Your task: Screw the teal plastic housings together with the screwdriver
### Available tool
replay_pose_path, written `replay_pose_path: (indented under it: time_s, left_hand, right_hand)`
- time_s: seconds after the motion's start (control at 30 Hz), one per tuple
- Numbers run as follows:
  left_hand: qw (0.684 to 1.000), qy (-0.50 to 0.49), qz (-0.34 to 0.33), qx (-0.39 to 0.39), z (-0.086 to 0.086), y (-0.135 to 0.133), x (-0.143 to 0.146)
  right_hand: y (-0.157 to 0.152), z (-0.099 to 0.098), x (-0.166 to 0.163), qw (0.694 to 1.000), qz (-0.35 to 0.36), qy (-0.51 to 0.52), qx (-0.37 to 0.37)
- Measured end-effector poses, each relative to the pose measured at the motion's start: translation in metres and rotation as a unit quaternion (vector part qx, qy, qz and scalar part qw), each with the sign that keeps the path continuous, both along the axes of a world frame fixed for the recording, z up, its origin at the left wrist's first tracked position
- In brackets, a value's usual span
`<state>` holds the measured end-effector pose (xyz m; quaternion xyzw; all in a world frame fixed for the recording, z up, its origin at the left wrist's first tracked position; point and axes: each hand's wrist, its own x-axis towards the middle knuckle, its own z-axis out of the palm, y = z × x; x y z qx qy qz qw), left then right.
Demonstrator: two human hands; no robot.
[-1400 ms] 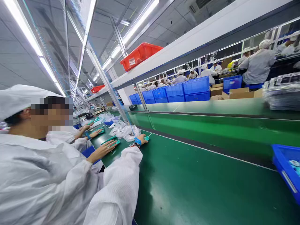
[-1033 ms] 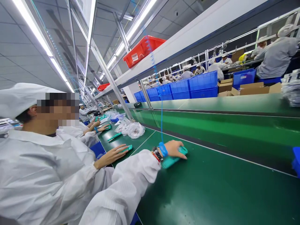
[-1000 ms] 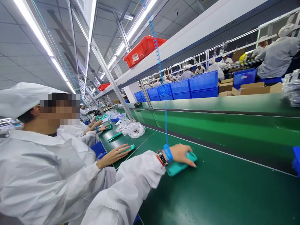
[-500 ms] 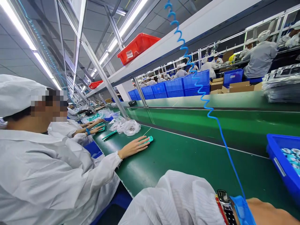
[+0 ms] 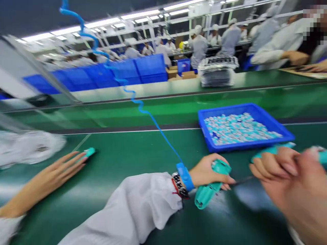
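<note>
My left hand (image 5: pixel 208 172), with a blue wrist strap (image 5: pixel 185 176) and a watch, is closed around a teal plastic shell (image 5: pixel 205 196) above the green bench. Parts of the shell stick out above and below my fingers. To its right, my right hand (image 5: pixel 283 177) is curled into a grip and blurred. A thin dark shaft (image 5: pixel 244 180) runs from it toward my left fingertips; the tool's kind is unclear. Another teal piece (image 5: pixel 272 151) shows behind my right knuckles.
A blue tray (image 5: pixel 212 148) full of small teal-and-white parts stands beyond my hands. From the left, a co-worker's hand (image 5: pixel 57 172) rests by a small teal part (image 5: pixel 89 152). Clear plastic bags (image 5: pixel 30 146) lie farther left. A coiled blue cord (image 5: pixel 160 129) reaches my wrist.
My view has swung right, away from the co-worker at the left. Both my hands, the teal shell and the whole tray now show; before, only my left forearm and wrist area were visible.
</note>
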<state>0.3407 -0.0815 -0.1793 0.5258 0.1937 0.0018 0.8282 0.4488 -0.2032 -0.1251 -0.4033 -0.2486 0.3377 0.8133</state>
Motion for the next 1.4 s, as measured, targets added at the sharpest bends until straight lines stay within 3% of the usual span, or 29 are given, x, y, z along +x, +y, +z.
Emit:
replay_pose_path:
  time_s: [0.13,0.33,0.7,1.4]
  left_hand:
    - [0.997,-0.009,0.073,-0.027,0.005,-0.003,0.01]
    - [0.993,0.005,0.119,-0.021,0.016,-0.008,0.016]
    - [0.992,0.039,0.114,0.041,0.022,-0.01,0.018]
    - [0.986,0.056,0.152,0.05,0.027,-0.011,0.018]
  right_hand:
    - [0.012,0.021,-0.013,0.999,0.018,-0.042,0.027]
    - [0.012,0.02,-0.024,0.997,0.03,-0.05,0.052]
    - [0.014,0.018,-0.029,0.995,0.018,-0.072,0.074]
    - [0.026,0.012,-0.044,0.992,-0.007,-0.111,0.067]
